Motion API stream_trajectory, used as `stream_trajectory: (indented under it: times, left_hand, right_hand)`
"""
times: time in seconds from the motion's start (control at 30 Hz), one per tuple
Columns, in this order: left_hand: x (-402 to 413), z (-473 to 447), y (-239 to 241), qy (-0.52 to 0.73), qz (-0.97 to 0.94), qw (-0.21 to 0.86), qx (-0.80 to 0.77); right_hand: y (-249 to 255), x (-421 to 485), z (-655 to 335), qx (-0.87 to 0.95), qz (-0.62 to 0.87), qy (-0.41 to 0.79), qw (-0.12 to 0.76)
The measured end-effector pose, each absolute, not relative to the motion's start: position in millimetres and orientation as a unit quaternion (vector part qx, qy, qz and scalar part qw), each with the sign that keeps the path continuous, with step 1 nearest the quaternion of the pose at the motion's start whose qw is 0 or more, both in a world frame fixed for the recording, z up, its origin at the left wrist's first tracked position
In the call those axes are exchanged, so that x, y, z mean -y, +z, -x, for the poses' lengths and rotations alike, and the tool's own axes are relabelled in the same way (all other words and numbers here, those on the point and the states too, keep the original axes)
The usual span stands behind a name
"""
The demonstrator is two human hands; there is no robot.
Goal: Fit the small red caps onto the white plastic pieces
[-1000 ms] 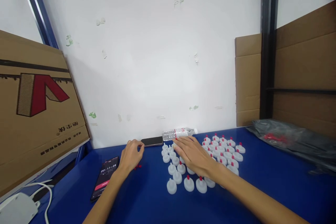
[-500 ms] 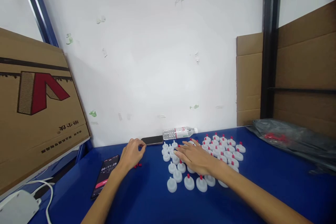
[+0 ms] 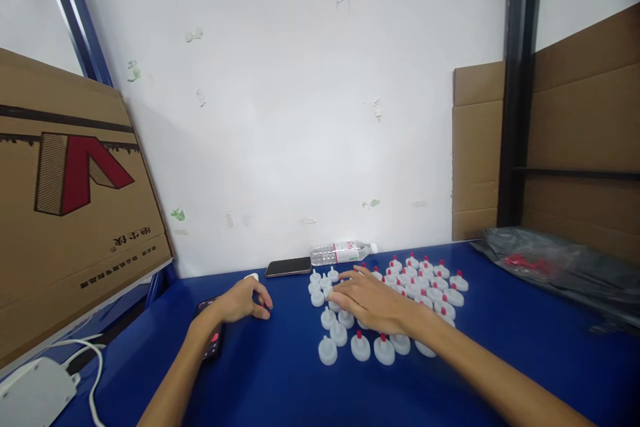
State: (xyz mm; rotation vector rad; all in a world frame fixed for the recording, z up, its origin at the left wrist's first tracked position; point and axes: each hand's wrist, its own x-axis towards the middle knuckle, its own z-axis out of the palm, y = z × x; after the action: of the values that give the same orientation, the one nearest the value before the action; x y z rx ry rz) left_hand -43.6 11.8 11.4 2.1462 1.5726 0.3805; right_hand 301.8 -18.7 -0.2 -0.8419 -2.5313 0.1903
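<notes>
My left hand (image 3: 245, 299) is over the table, its fingers curled down and the thumb close to the forefinger. A trace of red shows under the fingers, and a small white piece (image 3: 252, 276) sticks out at the hand's far edge; whether it is held is hidden. My right hand (image 3: 373, 299) lies spread above a cluster of white plastic nozzle caps (image 3: 327, 351), with thumb and forefinger apart. Its thumb tip reaches one white cap without a red tip (image 3: 328, 291). Many nozzle caps carry red tips (image 3: 384, 349); others are bare.
A phone (image 3: 289, 267) and a clear water bottle (image 3: 344, 253) lie along the wall. Another phone (image 3: 213, 345) is partly behind my left forearm. A grey plastic bag (image 3: 540, 260) with red pieces lies right. Cardboard (image 3: 80, 213) and a white adapter (image 3: 37, 390) stand left.
My left hand has shifted slightly left and lower, turning over the spot where small red pieces lay. The white piece beside it has come into sight. My right hand's thumb has moved slightly left.
</notes>
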Motion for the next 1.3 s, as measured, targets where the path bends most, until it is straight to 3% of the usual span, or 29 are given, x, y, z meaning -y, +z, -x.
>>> stream_trajectory:
  times: [0.23,0.6,0.97,1.3]
  left_hand:
    - [-13.3,36.0,6.2,0.132,-0.781,0.218,-0.57]
    - [-2.7,5.2,19.9,0.239,-0.787,0.126,-0.554]
    - [-1.5,-3.2,16.9,0.23,-0.795,0.051,-0.56]
    - [1.5,-8.8,14.7,0.216,-0.795,0.018,-0.567]
  right_hand:
    - [-5.4,18.6,-303.0,0.926,0.3,0.08,0.214]
    - [0.1,18.6,-296.9,0.9,0.307,0.004,0.309]
    - [-8.6,13.7,-293.5,0.903,0.301,-0.037,0.303]
    - [-8.9,13.8,-295.4,0.866,0.338,-0.051,0.366]
